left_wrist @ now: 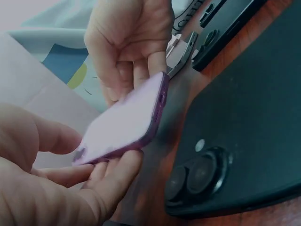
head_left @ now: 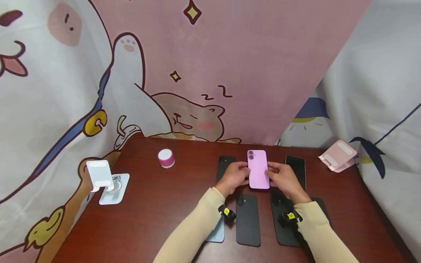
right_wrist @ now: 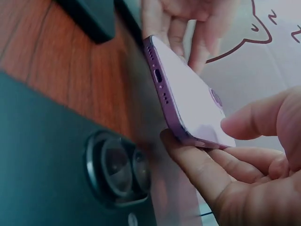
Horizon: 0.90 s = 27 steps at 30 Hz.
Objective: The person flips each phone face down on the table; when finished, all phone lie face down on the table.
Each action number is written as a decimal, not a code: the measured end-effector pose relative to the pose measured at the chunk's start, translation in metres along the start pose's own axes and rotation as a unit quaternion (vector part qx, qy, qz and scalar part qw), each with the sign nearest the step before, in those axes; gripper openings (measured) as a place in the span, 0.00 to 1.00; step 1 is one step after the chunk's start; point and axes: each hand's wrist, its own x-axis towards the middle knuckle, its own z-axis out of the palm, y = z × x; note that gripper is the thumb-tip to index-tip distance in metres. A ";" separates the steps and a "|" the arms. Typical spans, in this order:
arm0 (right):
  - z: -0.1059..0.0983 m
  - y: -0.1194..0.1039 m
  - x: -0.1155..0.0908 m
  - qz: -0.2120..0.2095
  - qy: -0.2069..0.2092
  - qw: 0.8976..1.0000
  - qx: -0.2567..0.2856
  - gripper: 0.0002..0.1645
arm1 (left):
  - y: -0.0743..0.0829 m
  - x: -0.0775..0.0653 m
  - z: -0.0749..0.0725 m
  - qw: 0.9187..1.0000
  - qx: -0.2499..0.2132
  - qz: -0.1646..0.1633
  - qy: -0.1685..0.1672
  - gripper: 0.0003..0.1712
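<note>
A pink-lilac phone [head_left: 258, 173] is held upright by its long sides, its back with two camera lenses facing up toward me. My left hand [head_left: 232, 177] pinches the left edge between thumb and fingers; my right hand [head_left: 285, 179] grips the right edge the same way. Both wrist views show the phone tilted above the table, with its charging port [right_wrist: 158, 75] on the short end nearest the cameras. Dark phones lie around the hands: one [head_left: 225, 164] partly under the left hand, a face-up one [head_left: 296, 168] behind the right, and another [head_left: 283, 232] below the right wrist.
A black phone [head_left: 248, 223] and a light blue phone [head_left: 216, 234] lie nearer me. Another dark phone [head_left: 320, 204] shows beyond the right wrist. A white stand [head_left: 113, 197] is at left, a pink stand [head_left: 338, 155] at right, and a pink-and-white round container [head_left: 166, 159] toward the back.
</note>
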 end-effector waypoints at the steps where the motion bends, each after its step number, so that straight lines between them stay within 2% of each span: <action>1: 0.000 0.001 0.000 0.000 -0.002 1.000 -0.006 0.35 | 0.001 -0.001 0.001 1.000 0.009 0.001 0.000 0.24; 5: 0.000 0.003 -0.002 -0.002 -0.010 0.999 -0.033 0.36 | 0.003 -0.005 0.005 0.999 0.036 0.004 -0.003 0.25; 12: -0.001 -0.001 -0.007 -0.024 -0.008 0.991 -0.128 0.38 | 0.004 -0.006 0.009 0.999 0.051 0.003 -0.007 0.26; 15: -0.002 -0.001 -0.008 -0.027 -0.008 0.989 -0.146 0.39 | 0.002 -0.005 0.009 0.998 0.056 0.003 -0.006 0.26; 21: -0.003 0.005 -0.014 -0.009 -0.006 0.992 -0.124 0.36 | -0.002 -0.009 0.011 0.997 0.077 0.002 0.001 0.27; 27: -0.005 0.006 -0.013 -0.012 -0.004 0.996 -0.089 0.35 | 0.003 -0.014 0.014 0.989 0.140 0.030 0.017 0.28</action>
